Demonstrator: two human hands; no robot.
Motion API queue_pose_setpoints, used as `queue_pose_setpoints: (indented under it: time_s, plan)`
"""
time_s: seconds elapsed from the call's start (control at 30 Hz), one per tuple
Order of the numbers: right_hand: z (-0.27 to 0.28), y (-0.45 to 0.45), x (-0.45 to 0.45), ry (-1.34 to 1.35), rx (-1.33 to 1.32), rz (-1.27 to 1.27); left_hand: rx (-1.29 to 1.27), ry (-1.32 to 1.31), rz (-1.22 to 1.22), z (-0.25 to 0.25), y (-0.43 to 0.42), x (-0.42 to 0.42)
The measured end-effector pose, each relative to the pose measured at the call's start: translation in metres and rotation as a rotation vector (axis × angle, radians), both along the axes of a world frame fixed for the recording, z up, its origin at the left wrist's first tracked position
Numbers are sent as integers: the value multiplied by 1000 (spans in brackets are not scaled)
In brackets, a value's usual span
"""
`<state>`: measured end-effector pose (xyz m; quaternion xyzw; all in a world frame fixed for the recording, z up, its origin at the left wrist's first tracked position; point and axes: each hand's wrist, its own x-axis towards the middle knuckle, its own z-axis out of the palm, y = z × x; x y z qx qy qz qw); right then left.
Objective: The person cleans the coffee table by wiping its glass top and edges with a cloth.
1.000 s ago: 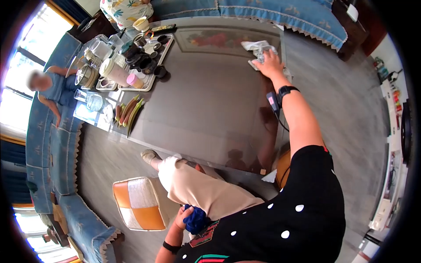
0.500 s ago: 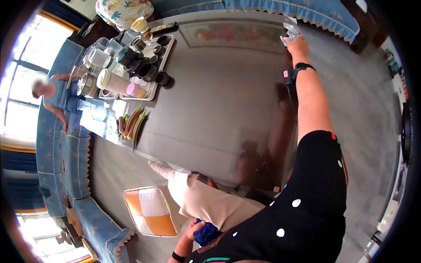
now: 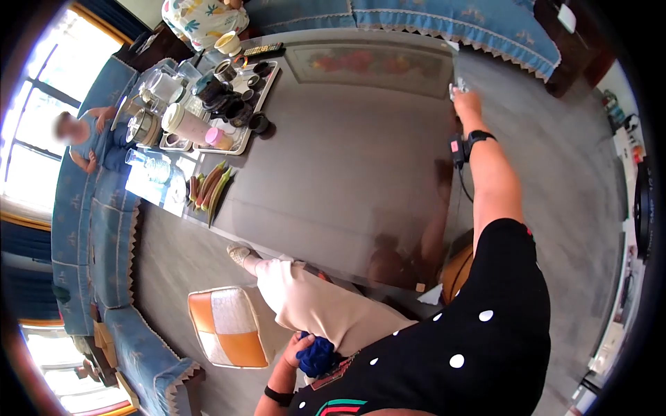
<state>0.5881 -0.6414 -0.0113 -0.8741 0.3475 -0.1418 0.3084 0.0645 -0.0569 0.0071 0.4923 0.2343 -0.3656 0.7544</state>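
My right hand (image 3: 469, 107) reaches to the far right edge of the dark glossy table (image 3: 333, 159). Its fingers are closed on a crumpled whitish cloth (image 3: 458, 88), mostly hidden by the hand. Beside the wrist, a small black device (image 3: 456, 150) with a cable hangs at the table's edge. Close to my body, at the bottom, my left hand (image 3: 295, 349) is wrapped round a bunched dark blue cloth (image 3: 318, 356), near the beige trouser leg.
Trays (image 3: 239, 142) with cups and jars stand at the table's left, with okra pods (image 3: 209, 187) nearer. A checkered stool (image 3: 227, 327) stands below. One person (image 3: 87, 135) sits on the blue sofa (image 3: 109, 243); another (image 3: 201, 21) is at the top.
My right hand moved with the cloth from the tabletop out to the right edge, then nearer along it. The left hand still holds the blue cloth. The seated person's arms have moved.
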Motion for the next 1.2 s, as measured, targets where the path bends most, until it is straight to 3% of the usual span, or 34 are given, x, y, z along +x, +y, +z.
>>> queue_pose_setpoints:
  time_s: [0.2,0.4,0.47,0.5,0.8,1.0,1.2]
  plan:
    - [-7,32,-84,-61,-27,65,-16,-41,38,-7,-4,0]
    - [-13,65,-190,-112,180,225,-29,-74,59,-21,-3,-1]
    - [-20,78,-225,-209,316,292,-26,-77,51,-14,-8,1]
    - [-46,75,-230,-170,217,245,-23,-99,36,-19,-5,0]
    - [7,135,-361,-138,522,372,-32,-174,38,-13,-8,-4]
    - [11,142,-389,-85,785,415,10,-145,57,-15,-4,-9]
    - [2,115,-313,-160,719,300,-35,-91,83,-11,-5,-8]
